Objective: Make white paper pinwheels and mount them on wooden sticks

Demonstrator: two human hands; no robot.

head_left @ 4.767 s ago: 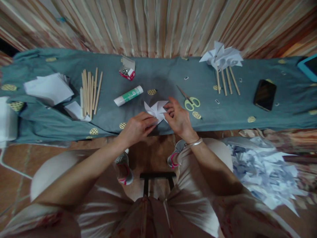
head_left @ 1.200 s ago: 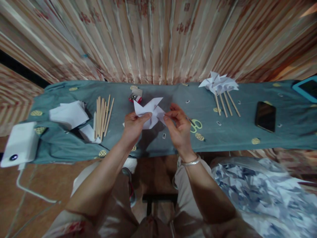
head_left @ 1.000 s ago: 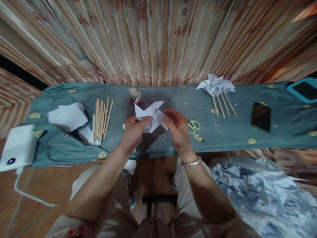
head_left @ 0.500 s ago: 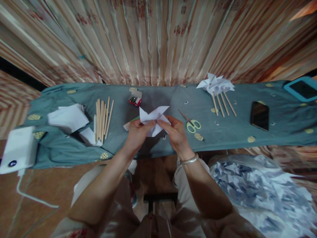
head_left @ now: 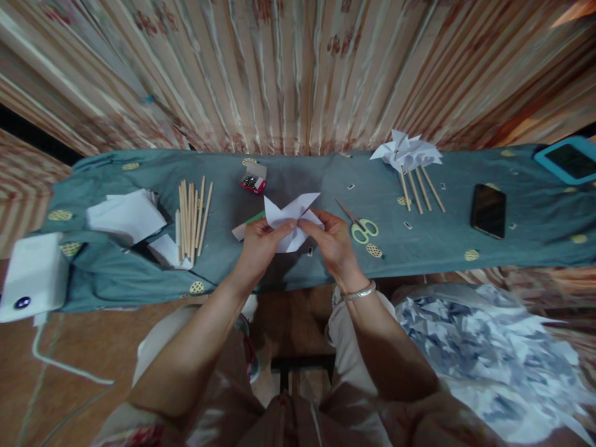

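A white paper pinwheel (head_left: 292, 214) with pointed blades is held between my two hands over the table. My left hand (head_left: 261, 245) grips its left side, the thumb pressed near the centre. On the other side my right hand (head_left: 334, 241), below which a silver bracelet circles the wrist, pinches the paper with its thumb also near the middle. Scissors with green handles (head_left: 364, 231) lie just right of my right hand. Behind my left hand are a small red box of metal pins (head_left: 254, 181) and a partly covered green and pale piece (head_left: 239, 231).
Wooden sticks (head_left: 189, 217) and stacked white paper (head_left: 128, 214) lie at left, near a white device (head_left: 35, 273). Right are pinwheels on sticks (head_left: 407, 152), a phone (head_left: 488, 211) and a blue-framed device (head_left: 568, 160). A bag of folded paper (head_left: 488, 347) stands below the table's right part.
The thumbs have shifted slightly at the pinwheel's centre, and both hands still hold it. The whole view has moved a little, with the table appearing slightly higher.
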